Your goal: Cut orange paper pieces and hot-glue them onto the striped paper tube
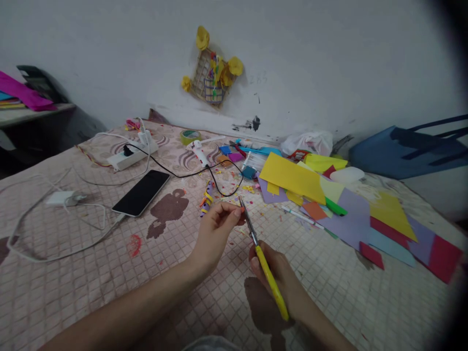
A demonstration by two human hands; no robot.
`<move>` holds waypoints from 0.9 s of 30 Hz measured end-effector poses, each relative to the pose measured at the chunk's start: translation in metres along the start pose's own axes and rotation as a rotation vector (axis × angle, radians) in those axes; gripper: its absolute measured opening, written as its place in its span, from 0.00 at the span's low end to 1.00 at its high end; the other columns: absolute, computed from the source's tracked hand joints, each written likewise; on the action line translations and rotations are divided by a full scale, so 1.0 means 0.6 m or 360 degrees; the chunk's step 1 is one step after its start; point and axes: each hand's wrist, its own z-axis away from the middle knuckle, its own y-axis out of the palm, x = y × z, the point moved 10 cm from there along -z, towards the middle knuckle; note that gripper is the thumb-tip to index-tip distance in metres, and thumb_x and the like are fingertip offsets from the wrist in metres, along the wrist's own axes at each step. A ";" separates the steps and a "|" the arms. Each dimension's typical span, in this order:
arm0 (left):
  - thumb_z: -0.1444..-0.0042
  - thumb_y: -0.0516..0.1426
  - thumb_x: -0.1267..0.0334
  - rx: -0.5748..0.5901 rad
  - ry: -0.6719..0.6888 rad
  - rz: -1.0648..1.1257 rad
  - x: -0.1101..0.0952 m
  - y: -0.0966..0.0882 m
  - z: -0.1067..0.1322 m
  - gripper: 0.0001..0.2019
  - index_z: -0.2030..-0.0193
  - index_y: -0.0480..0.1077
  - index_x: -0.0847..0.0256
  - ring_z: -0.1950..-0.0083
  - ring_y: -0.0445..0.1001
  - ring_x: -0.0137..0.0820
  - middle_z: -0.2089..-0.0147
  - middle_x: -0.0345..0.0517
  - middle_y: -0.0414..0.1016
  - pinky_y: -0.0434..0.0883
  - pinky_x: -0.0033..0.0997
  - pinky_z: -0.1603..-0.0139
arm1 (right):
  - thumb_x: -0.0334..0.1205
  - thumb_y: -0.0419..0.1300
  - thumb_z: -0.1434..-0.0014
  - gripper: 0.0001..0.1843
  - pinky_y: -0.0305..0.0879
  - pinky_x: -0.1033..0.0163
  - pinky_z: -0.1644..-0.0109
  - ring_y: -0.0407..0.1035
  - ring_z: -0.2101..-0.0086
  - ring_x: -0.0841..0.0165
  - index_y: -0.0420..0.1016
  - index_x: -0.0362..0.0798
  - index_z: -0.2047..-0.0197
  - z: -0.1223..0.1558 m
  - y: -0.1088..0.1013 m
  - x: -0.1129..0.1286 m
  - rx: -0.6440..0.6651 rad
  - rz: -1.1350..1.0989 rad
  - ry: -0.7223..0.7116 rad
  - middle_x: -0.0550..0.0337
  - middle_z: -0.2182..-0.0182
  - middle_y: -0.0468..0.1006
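Yellow-handled scissors (269, 278) are gripped in my right hand (288, 280), their metal blades pointing up and away from me. My left hand (214, 234) pinches a tiny orange-red piece (242, 209), perhaps paper, between thumb and fingertips. That piece sits right beside the scissor blades; whether they touch it I cannot tell. Just beyond my left hand lies a purple and yellow curled paper strip (207, 200). Small coloured scraps (250, 189) are scattered past the blade tips.
A white glue gun (197, 152) with a black cord lies ahead, near green tape (190, 136). Leftward are a phone (142, 193) on a cable and a power strip (132, 155). Coloured sheets (292, 176), a white pen (302, 217) and a plastic bag (309, 143) spread rightward.
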 end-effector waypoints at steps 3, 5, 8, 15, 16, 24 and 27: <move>0.49 0.60 0.62 -0.0012 -0.0007 0.0031 0.004 -0.001 0.001 0.06 0.68 0.70 0.62 0.65 0.71 0.26 0.67 0.40 0.73 0.70 0.29 0.59 | 0.53 0.49 0.42 0.16 0.55 0.65 0.73 0.58 0.77 0.70 0.61 0.48 0.72 0.000 0.000 -0.001 -0.0008 0.0017 0.0003 0.62 0.78 0.66; 0.49 0.60 0.62 -0.0008 -0.0014 0.0059 0.006 0.000 0.001 0.06 0.68 0.70 0.62 0.65 0.71 0.26 0.67 0.40 0.73 0.70 0.29 0.58 | 0.52 0.49 0.42 0.16 0.55 0.65 0.73 0.59 0.77 0.70 0.61 0.48 0.72 0.000 0.002 -0.002 0.0000 0.0028 0.0003 0.62 0.78 0.67; 0.48 0.60 0.62 -0.0003 -0.0017 0.0078 0.007 0.001 0.002 0.06 0.68 0.70 0.63 0.65 0.71 0.26 0.67 0.40 0.73 0.70 0.28 0.58 | 0.52 0.49 0.41 0.16 0.55 0.65 0.73 0.59 0.77 0.70 0.61 0.48 0.72 0.001 0.002 -0.001 -0.0002 0.0038 -0.0011 0.62 0.78 0.67; 0.47 0.59 0.64 -0.0036 0.0024 0.0073 -0.001 0.002 0.005 0.05 0.68 0.70 0.64 0.66 0.70 0.24 0.67 0.41 0.72 0.69 0.26 0.60 | 0.51 0.48 0.41 0.15 0.56 0.65 0.72 0.60 0.76 0.69 0.61 0.48 0.70 0.002 -0.001 0.000 0.0018 0.0071 0.0014 0.61 0.77 0.68; 0.47 0.59 0.64 -0.0036 0.0022 0.0072 -0.001 0.002 0.006 0.05 0.68 0.70 0.64 0.66 0.69 0.24 0.68 0.41 0.72 0.68 0.26 0.60 | 0.51 0.48 0.41 0.15 0.56 0.64 0.72 0.60 0.76 0.69 0.61 0.48 0.70 0.003 -0.001 0.000 0.0023 0.0074 0.0020 0.61 0.77 0.68; 0.47 0.59 0.64 -0.0037 0.0014 0.0113 0.004 0.002 0.007 0.05 0.68 0.69 0.63 0.65 0.69 0.24 0.68 0.40 0.71 0.68 0.27 0.60 | 0.50 0.49 0.42 0.14 0.55 0.65 0.73 0.59 0.76 0.69 0.60 0.48 0.70 0.000 0.003 -0.004 0.0031 0.0089 0.0032 0.62 0.77 0.67; 0.47 0.59 0.64 -0.0024 0.0013 0.0108 0.000 0.003 0.009 0.05 0.68 0.69 0.63 0.66 0.69 0.24 0.68 0.40 0.71 0.68 0.26 0.60 | 0.50 0.49 0.42 0.14 0.54 0.66 0.74 0.57 0.77 0.70 0.60 0.48 0.71 -0.001 0.003 -0.005 0.0027 0.0053 0.0032 0.63 0.78 0.65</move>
